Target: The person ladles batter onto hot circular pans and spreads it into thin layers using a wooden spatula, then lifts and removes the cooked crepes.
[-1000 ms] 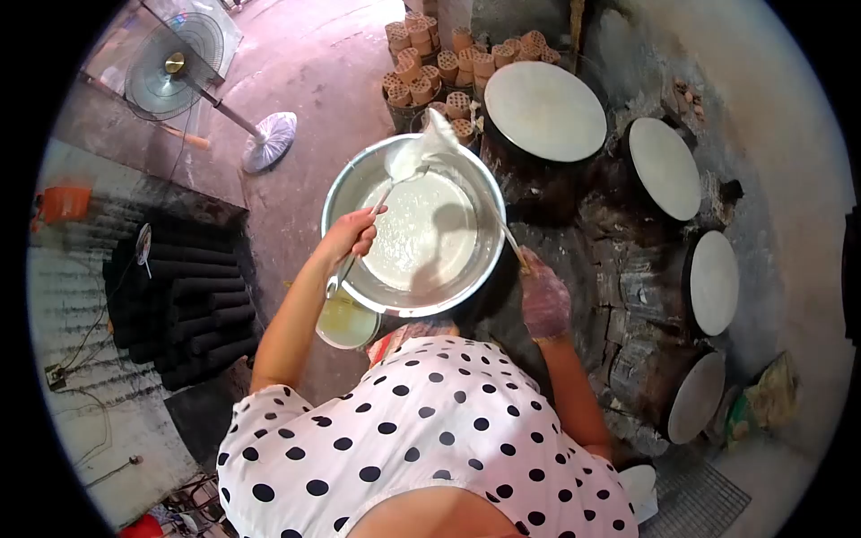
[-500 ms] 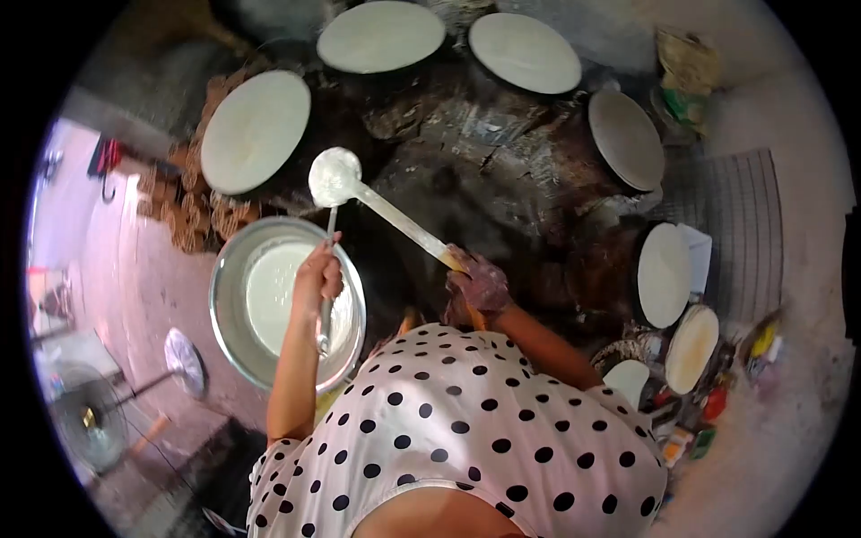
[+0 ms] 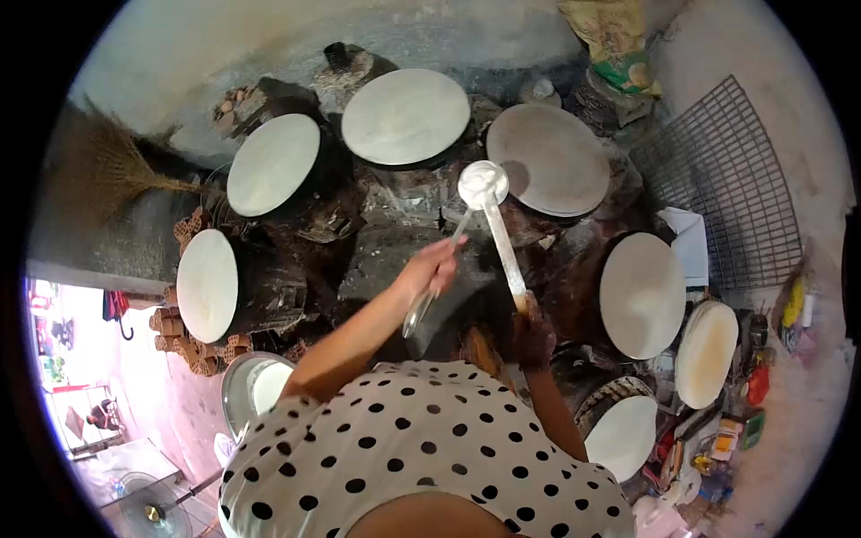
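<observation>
With our left hand (image 3: 430, 269) gripping the metal utensil (image 3: 417, 316) and our right hand (image 3: 534, 337) grasping the long-handled tool (image 3: 504, 251), we should hold the white-filled head (image 3: 482, 183), where both seem to meet at one o'clock from our left hand, level against spills.

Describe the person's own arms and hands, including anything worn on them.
White short sleeves with black polka dots, matching the top, leave both forearms bare. The left hand shows no glove; the right hand is too shadowed to tell whether it wears one.
</observation>
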Demonstrator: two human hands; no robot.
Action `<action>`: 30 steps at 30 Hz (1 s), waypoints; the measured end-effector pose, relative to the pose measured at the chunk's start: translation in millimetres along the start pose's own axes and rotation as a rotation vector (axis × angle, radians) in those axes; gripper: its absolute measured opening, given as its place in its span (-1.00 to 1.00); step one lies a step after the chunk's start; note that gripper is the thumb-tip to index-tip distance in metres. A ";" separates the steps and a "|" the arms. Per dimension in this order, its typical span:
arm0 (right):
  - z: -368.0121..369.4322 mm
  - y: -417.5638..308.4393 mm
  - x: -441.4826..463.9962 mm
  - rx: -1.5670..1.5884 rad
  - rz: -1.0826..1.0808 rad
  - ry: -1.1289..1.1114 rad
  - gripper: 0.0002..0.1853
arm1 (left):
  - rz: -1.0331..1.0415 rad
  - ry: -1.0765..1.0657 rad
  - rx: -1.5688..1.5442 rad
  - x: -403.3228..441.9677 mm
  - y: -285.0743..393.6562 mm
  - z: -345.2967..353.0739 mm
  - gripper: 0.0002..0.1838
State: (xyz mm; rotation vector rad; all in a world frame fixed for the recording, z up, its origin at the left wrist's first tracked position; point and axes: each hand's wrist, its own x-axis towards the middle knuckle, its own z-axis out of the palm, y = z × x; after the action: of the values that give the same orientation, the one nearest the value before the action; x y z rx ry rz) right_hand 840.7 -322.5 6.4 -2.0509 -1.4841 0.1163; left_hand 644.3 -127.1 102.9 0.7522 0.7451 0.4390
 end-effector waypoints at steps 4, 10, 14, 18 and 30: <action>-27.6 83.5 18.5 -0.193 0.164 -0.027 -0.52 | -0.356 -0.130 -0.445 156.0 34.2 33.4 -0.56; -78.9 155.6 30.6 -0.491 0.206 0.150 -0.48 | -0.109 -0.238 0.390 218.0 58.3 113.2 -0.61; -77.1 170.3 109.4 -0.321 0.337 0.237 -0.52 | -0.303 -0.223 0.223 328.2 22.8 129.8 -0.67; -64.6 153.5 142.4 -0.384 0.633 -0.133 -0.56 | -0.269 -0.243 0.490 373.1 7.9 136.9 -0.72; 103.5 168.2 236.3 0.978 1.006 0.366 -0.58 | 0.641 0.120 1.615 430.8 74.5 54.1 -0.56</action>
State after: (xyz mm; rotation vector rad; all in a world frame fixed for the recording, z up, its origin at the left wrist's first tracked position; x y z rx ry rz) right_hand 1027.7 -102.7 -101.2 -1.6149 0.0153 0.6636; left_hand 963.6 156.1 -6.2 2.5373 0.8845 0.3857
